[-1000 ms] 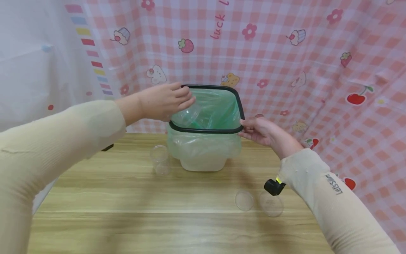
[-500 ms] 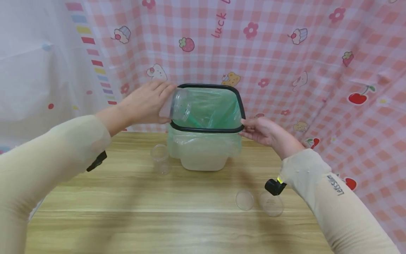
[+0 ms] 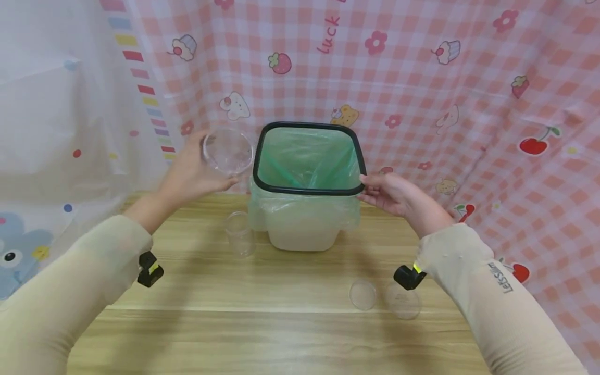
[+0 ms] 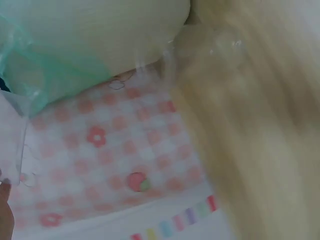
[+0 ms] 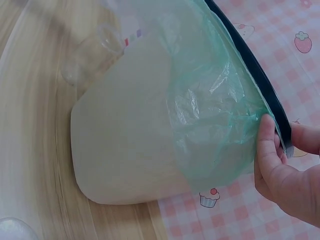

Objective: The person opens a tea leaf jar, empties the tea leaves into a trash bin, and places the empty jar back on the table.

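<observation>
In the head view my left hand (image 3: 189, 169) holds a clear plastic jar (image 3: 228, 151) just left of the bin, its round mouth turned up towards the camera. The white trash bin (image 3: 303, 232) has a black rim (image 3: 309, 191) and a green plastic bag (image 3: 304, 156) folded over its edge. At the bin's right corner my right hand (image 3: 389, 194) pinches the rim, with the thumb on one side and fingers on the other in the right wrist view. Only a fingertip of my left hand and part of the jar show in the left wrist view.
A second clear jar (image 3: 240, 234) stands on the wooden table (image 3: 262, 333), left of the bin. Two clear round lids, a smaller lid (image 3: 363, 295) and a larger lid (image 3: 403, 302), lie at front right. A pink checked cloth (image 3: 300, 88) hangs behind the bin.
My left hand has moved left from over the bin's opening, turning the jar from tipped over the bin to mouth up beside it. The right hand stays on the rim.
</observation>
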Demonstrator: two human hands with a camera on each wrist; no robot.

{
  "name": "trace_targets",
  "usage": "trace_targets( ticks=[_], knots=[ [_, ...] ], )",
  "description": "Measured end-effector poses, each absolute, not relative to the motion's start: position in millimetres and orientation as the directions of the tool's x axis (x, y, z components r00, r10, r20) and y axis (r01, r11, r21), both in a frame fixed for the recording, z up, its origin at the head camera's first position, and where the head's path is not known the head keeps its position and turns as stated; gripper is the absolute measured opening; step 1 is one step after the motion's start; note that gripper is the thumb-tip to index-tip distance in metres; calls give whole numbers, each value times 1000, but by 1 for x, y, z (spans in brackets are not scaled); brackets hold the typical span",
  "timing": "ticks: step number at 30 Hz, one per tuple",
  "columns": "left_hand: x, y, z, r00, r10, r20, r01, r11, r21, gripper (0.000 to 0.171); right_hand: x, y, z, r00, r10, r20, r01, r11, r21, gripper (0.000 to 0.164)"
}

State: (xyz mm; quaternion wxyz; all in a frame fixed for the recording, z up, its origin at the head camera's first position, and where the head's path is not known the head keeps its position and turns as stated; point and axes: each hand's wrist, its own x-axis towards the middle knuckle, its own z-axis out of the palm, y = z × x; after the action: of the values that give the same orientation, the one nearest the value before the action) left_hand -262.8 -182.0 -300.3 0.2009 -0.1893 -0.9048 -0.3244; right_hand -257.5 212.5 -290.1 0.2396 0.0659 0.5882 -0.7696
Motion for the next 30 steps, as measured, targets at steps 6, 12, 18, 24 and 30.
trace_targets(
  ticks=[6,12,18,24,30],
  knots=[
    [-251,-198,-337,-894,13,447,373,574,729,106,-258,215,-291,-882,-293,-370,440,-229,-868,27],
    [-239,-212,-379,-909,-118,399,290,506,812,98,-258,216,-294,-884,-305,-355,433,-242,-869,24],
    [-224,-224,-421,-934,-143,326,227,468,854,103,-258,218,-299,-885,-313,-344,428,-258,-866,20],
    [-213,-232,-458,-956,-154,249,152,469,870,104,-258,218,-303,-891,-316,-326,416,-284,-864,16],
    [-204,-235,-484,-972,-164,170,71,483,873,104,-254,214,-308,-924,-272,-268,331,-217,-918,10]
  ],
)
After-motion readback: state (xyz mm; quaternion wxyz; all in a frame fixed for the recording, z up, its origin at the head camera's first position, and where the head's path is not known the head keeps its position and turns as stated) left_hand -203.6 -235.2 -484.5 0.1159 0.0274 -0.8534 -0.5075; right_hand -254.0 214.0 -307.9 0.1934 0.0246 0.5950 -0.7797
